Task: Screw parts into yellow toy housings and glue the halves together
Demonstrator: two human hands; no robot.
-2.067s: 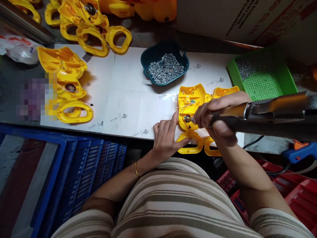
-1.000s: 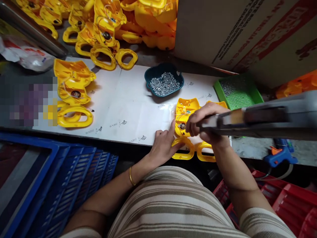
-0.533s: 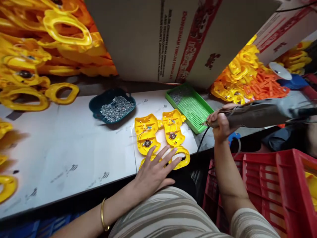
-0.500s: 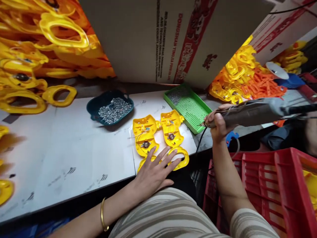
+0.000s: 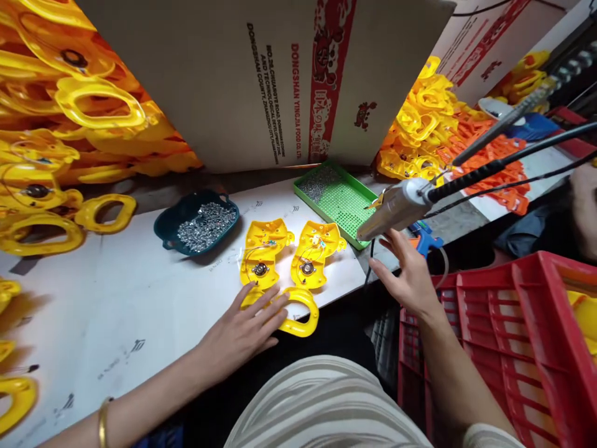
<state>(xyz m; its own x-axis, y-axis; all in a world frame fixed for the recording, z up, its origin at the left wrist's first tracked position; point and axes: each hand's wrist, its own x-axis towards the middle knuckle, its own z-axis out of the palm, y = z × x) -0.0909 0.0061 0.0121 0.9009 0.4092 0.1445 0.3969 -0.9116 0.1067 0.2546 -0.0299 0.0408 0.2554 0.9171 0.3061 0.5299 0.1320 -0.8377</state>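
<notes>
Two yellow plastic shells, a left one and a right one, lie side by side on the white board, each with wires and a round dark part inside. My left hand rests with spread fingers on yellow rings at their lower ends; the right ring shows beyond my fingertips. Just below the grey power screwdriver, my right hand is open, thumb and fingers apart, holding nothing. The tool hangs from a coiled cable above the green tray's right end.
A dark teal basin of screws and a green perforated tray stand behind the shells. Yellow parts pile up left. A cardboard box stands at the back, a red crate at the right. A person's hand shows far right.
My right hand has let go of the screwdriver, which now hangs tilted above it. My left hand remains on the yellow rings. The whole view has shifted somewhat.
</notes>
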